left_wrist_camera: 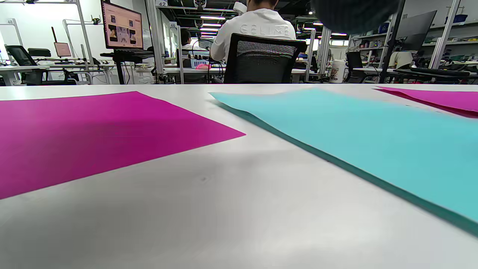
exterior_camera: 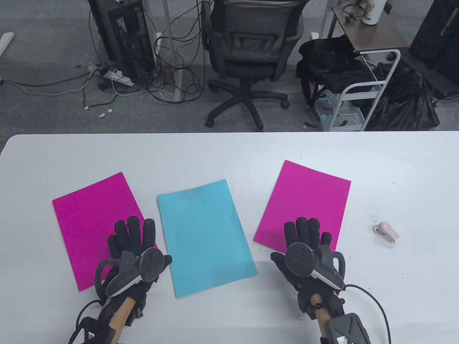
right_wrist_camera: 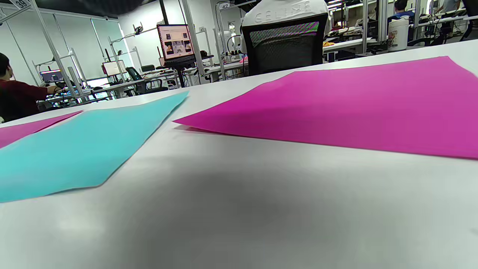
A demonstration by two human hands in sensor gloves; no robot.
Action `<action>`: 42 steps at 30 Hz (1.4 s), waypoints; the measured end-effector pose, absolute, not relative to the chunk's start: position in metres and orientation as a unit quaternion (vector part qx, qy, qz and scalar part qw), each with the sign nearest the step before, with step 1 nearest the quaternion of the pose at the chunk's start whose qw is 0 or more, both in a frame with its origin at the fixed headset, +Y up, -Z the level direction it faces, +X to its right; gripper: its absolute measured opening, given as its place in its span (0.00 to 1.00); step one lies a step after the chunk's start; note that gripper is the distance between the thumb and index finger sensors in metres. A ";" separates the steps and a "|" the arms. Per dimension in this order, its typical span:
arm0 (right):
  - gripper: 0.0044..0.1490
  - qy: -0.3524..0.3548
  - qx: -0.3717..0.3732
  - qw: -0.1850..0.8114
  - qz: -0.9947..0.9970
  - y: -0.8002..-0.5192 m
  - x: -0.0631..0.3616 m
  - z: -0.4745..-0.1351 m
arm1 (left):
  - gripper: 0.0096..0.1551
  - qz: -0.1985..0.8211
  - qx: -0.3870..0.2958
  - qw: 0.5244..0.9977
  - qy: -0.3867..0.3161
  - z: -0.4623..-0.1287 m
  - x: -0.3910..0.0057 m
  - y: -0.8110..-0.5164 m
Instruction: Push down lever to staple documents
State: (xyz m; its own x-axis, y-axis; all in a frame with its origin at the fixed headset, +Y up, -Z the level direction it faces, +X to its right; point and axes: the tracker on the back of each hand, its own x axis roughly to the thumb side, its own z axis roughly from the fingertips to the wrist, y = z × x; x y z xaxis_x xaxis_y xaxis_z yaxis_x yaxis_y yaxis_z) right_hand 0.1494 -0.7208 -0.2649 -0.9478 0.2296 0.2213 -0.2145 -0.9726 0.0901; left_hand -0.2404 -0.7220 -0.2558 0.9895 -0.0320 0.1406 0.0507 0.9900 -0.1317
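Observation:
Three sheets lie on the white table (exterior_camera: 229, 150): a magenta sheet at left (exterior_camera: 89, 215), a blue sheet in the middle (exterior_camera: 204, 233), a magenta sheet at right (exterior_camera: 304, 200). A small pink stapler (exterior_camera: 386, 232) lies apart at the far right. My left hand (exterior_camera: 132, 236) rests flat, fingers spread, on the left magenta sheet's near right part. My right hand (exterior_camera: 306, 234) rests flat on the right magenta sheet's near edge. Both hold nothing. The wrist views show the left magenta sheet (left_wrist_camera: 93, 130), the blue sheet (left_wrist_camera: 354, 142) (right_wrist_camera: 82, 145) and the right magenta sheet (right_wrist_camera: 336, 104), with no fingers.
Beyond the table's far edge stand an office chair (exterior_camera: 251, 53), a computer tower with cables (exterior_camera: 122, 32) and a white cart (exterior_camera: 358, 93). Small specks of debris lie around the stapler.

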 end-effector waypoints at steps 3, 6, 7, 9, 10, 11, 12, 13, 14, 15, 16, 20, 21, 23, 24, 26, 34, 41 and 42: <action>0.57 0.033 0.118 0.114 0.986 -0.721 0.149 -0.265 | 0.61 -0.019 -0.067 0.995 -0.068 -0.256 -0.241 -0.722; 0.57 0.032 0.118 0.119 0.985 -0.722 0.149 -0.265 | 0.61 -0.022 -0.069 0.995 -0.066 -0.256 -0.242 -0.722; 0.57 0.031 0.118 0.118 0.985 -0.722 0.149 -0.266 | 0.61 -0.022 -0.070 0.995 -0.066 -0.256 -0.242 -0.723; 0.57 0.032 0.118 0.115 0.986 -0.722 0.149 -0.267 | 0.61 -0.021 -0.071 0.995 -0.064 -0.256 -0.242 -0.722; 0.57 0.032 0.118 0.115 0.986 -0.722 0.149 -0.267 | 0.61 -0.022 -0.070 0.995 -0.063 -0.256 -0.243 -0.722; 0.57 0.032 0.118 0.115 0.986 -0.722 0.149 -0.267 | 0.61 -0.021 -0.070 0.995 -0.062 -0.256 -0.243 -0.722; 0.57 0.033 0.119 0.117 0.986 -0.722 0.149 -0.267 | 0.61 -0.020 -0.070 0.995 -0.062 -0.256 -0.244 -0.722; 0.57 0.033 0.120 0.120 0.985 -0.722 0.149 -0.267 | 0.61 -0.018 -0.070 0.996 -0.062 -0.256 -0.244 -0.722; 0.57 0.033 0.121 0.121 0.985 -0.722 0.149 -0.267 | 0.61 -0.017 -0.070 0.996 -0.061 -0.256 -0.244 -0.722; 0.57 0.033 0.122 0.122 0.984 -0.722 0.149 -0.267 | 0.61 -0.017 -0.070 0.996 -0.060 -0.256 -0.245 -0.722; 0.57 0.033 0.123 0.122 0.984 -0.722 0.149 -0.267 | 0.61 -0.016 -0.071 0.996 -0.060 -0.256 -0.245 -0.722; 0.57 0.032 0.123 0.122 0.984 -0.722 0.149 -0.268 | 0.61 -0.014 -0.077 0.995 -0.058 -0.258 -0.247 -0.723; 0.57 0.033 0.122 0.122 0.984 -0.723 0.149 -0.268 | 0.61 -0.014 -0.077 0.995 -0.057 -0.258 -0.247 -0.723; 0.57 0.034 0.121 0.119 0.985 -0.723 0.150 -0.268 | 0.61 -0.013 -0.078 0.995 -0.055 -0.258 -0.247 -0.722; 0.57 0.034 0.120 0.118 0.985 -0.723 0.150 -0.268 | 0.61 -0.012 -0.077 0.996 -0.054 -0.258 -0.248 -0.721; 0.57 0.031 0.120 0.119 0.985 -0.722 0.151 -0.268 | 0.61 -0.008 -0.071 0.996 -0.051 -0.258 -0.248 -0.720; 0.57 0.031 0.120 0.135 0.983 -0.721 0.152 -0.267 | 0.59 0.030 -0.068 0.997 -0.014 -0.265 -0.259 -0.715; 0.57 0.028 0.115 0.147 0.982 -0.720 0.157 -0.267 | 0.54 0.073 -0.063 0.991 0.096 -0.283 -0.299 -0.711; 0.57 0.027 0.114 0.149 0.982 -0.719 0.157 -0.267 | 0.54 0.075 -0.064 0.988 0.122 -0.287 -0.309 -0.711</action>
State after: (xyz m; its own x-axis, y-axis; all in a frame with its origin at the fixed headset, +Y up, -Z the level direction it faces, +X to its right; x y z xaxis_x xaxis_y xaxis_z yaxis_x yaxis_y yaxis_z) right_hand 0.1574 -0.7192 -0.2672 -0.9298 0.2980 0.2158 -0.2856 -0.9543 0.0875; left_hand -0.3093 -0.7108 -0.2874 0.9590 0.1315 -0.2509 -0.1628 0.9807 -0.1082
